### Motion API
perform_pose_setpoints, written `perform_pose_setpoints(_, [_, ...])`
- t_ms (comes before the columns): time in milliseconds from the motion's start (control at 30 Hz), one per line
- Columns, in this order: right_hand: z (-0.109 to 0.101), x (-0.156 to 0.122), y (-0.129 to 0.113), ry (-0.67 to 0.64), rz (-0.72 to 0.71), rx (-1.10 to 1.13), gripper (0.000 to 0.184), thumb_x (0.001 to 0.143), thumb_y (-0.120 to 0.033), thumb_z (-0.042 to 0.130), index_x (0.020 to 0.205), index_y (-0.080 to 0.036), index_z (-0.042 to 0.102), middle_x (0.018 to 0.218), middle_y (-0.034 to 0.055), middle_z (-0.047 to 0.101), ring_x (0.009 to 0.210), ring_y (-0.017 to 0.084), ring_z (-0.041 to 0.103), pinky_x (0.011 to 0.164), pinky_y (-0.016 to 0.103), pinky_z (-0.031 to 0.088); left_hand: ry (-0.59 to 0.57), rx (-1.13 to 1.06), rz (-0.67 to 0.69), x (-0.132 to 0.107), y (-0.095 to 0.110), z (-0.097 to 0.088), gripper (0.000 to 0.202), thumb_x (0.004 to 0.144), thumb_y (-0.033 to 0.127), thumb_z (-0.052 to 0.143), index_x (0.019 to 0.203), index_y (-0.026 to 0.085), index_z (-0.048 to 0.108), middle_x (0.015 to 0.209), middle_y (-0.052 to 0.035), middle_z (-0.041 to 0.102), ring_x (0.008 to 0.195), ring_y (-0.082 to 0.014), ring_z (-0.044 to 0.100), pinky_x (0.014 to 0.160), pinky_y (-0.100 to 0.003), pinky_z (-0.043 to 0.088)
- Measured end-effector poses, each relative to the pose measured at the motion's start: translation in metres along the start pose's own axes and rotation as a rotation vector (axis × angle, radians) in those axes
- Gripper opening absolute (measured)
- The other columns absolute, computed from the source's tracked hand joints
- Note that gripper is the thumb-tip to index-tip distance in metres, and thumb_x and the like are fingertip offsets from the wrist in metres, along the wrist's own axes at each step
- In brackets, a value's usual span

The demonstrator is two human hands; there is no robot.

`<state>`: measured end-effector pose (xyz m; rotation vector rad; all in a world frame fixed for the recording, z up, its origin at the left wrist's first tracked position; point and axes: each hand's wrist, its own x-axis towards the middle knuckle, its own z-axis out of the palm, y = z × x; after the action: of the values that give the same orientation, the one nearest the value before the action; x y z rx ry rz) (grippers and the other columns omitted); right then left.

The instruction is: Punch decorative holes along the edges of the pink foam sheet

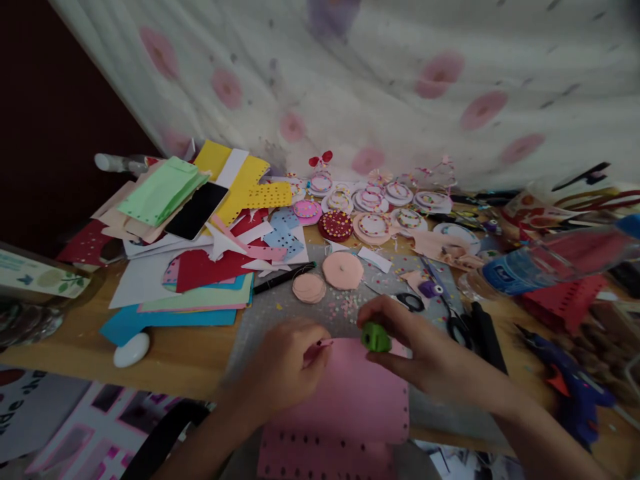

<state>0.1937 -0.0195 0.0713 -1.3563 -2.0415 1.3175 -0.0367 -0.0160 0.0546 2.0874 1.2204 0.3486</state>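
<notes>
My left hand pinches the top left corner of a pink paper sheet, which has a row of holes down its right side. In my right hand a small green craft punch is gripped between thumb and fingers, above the sheet's top edge. The sheet folds or overlaps a second holed pink part at the front. Beyond my hands, round peach paper discs lie on a grey cutting mat among tiny punched bits. A purple punch rests near the scissors.
Coloured paper is piled at the left under a black phone. Beaded paper rounds line the back. On the right are a leaning water bottle, a black marker and a blue glue gun.
</notes>
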Motion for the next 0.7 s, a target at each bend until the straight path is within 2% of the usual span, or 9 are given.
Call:
perform_pose_setpoints(233, [0.001, 0.013, -0.011, 0.033, -0.157, -0.099, 0.028, 0.082, -0.027, 0.069, 0.107, -0.021, 0.058, 0.1, 0.0038, 0.059, 0.089, 0.017, 0.057, 0.076, 0.028, 0.046, 0.015, -0.058, 0.031, -0.001, 0.016, -0.002, 0.023, 0.091, 0.021, 0.047, 0.069, 0.018, 0.052, 0.072, -0.0009, 0.057, 0.072, -0.0158, 0.053, 0.063, -0.027, 0.033])
perform_pose_setpoints(367, [0.002, 0.014, -0.008, 0.02, -0.14, -0.123, 0.033, 0.08, -0.019, 0.071, 0.11, -0.02, 0.057, 0.102, 0.0043, 0.058, 0.091, 0.017, 0.056, 0.077, 0.028, 0.046, 0.013, -0.086, 0.046, -0.001, 0.017, -0.003, 0.023, 0.091, 0.021, 0.049, 0.068, 0.018, 0.05, 0.071, 0.0, 0.056, 0.072, -0.015, 0.053, 0.063, -0.026, 0.033])
perform_pose_setpoints(467, [0.003, 0.015, -0.006, -0.017, -0.116, -0.141, 0.03, 0.081, -0.017, 0.069, 0.108, -0.02, 0.057, 0.099, 0.003, 0.057, 0.088, 0.017, 0.055, 0.075, 0.028, 0.046, 0.005, -0.096, 0.054, -0.001, 0.016, -0.002, 0.021, 0.091, 0.02, 0.049, 0.07, 0.018, 0.052, 0.072, -0.0002, 0.058, 0.073, -0.0152, 0.053, 0.064, -0.026, 0.034])
perform_pose_setpoints(700, [0.005, 0.017, -0.015, -0.023, -0.101, -0.202, 0.028, 0.077, -0.013, 0.071, 0.102, -0.018, 0.059, 0.1, 0.0047, 0.056, 0.09, 0.017, 0.055, 0.076, 0.029, 0.045, -0.003, -0.088, 0.042, 0.0, 0.017, -0.001, 0.021, 0.09, 0.02, 0.049, 0.069, 0.018, 0.054, 0.072, -0.001, 0.059, 0.072, -0.0155, 0.054, 0.064, -0.026, 0.035])
